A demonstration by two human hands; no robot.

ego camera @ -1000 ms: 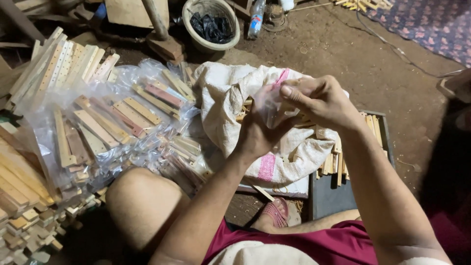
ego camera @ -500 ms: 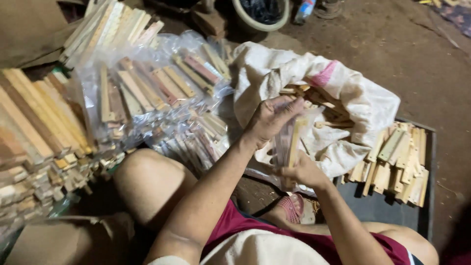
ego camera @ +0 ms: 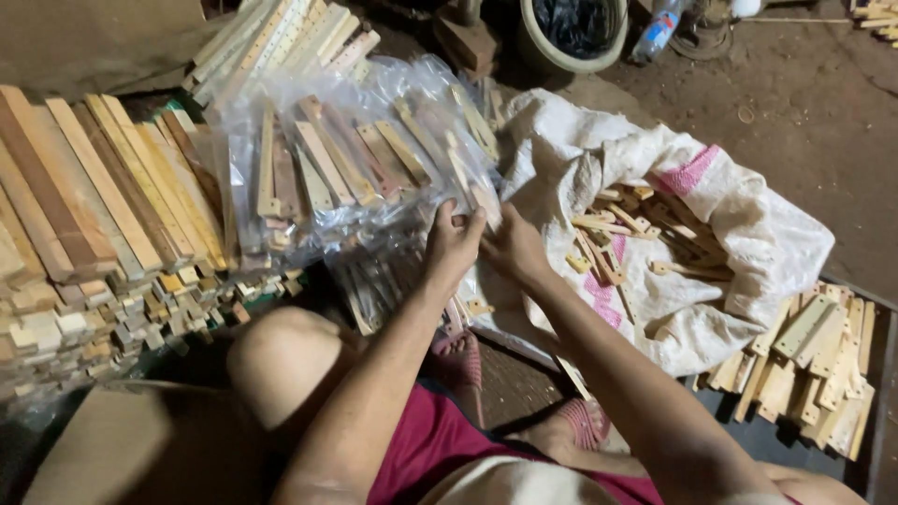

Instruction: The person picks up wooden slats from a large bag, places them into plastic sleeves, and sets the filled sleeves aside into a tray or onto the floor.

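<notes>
My left hand [ego camera: 452, 245] and my right hand [ego camera: 512, 246] meet at the right edge of a heap of clear plastic bags [ego camera: 346, 168] filled with short wooden pieces. Together both hands grip one bagged wooden piece [ego camera: 479, 198] and set it against the heap. To the right lies a white woven sack [ego camera: 748, 243], open, with loose wooden pieces [ego camera: 617, 238] inside it.
Long wooden slats [ego camera: 103, 187] are stacked at the left above a row of small wood blocks [ego camera: 112, 309]. More flat wooden pieces [ego camera: 814, 369] lie on a dark tray at the right. A round tub [ego camera: 571, 33] and a plastic bottle [ego camera: 655, 33] stand on the dirt floor beyond.
Both hands have swung left from the sack to the heap of bags, carrying the bagged piece. The view has panned left with them.
</notes>
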